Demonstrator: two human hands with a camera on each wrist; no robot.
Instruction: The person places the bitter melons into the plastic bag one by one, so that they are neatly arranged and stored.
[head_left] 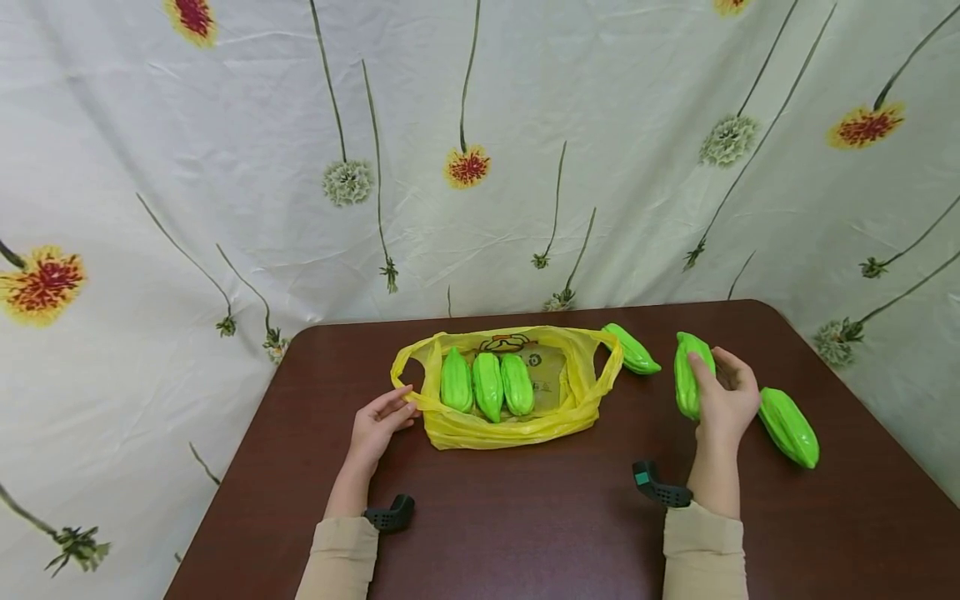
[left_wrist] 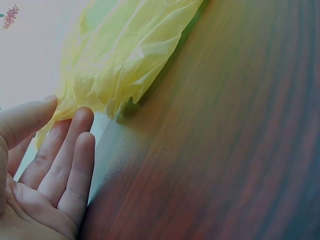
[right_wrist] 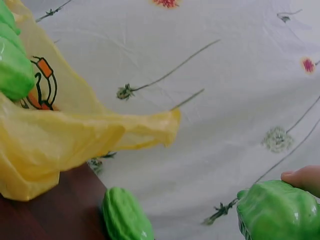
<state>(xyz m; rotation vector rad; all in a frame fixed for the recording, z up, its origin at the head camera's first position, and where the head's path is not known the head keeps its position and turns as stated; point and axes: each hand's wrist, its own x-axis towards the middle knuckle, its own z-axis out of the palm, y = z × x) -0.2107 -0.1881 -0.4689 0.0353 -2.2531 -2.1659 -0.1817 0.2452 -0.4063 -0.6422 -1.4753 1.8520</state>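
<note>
A yellow plastic bag lies on its side with its mouth facing me and its two handles spread. Inside it, three shiny green ridged fruits lie side by side. My left hand pinches the bag's left handle between thumb and fingers; the left wrist view shows the thumb on the gathered plastic. To the right of the bag, my right hand grips another green ridged fruit, thumb on its near side. Part of that fruit shows in the right wrist view.
One loose green fruit lies just beyond the bag's right handle. Another is to the right of my right hand. The dark brown table ends at a flowered white cloth behind it.
</note>
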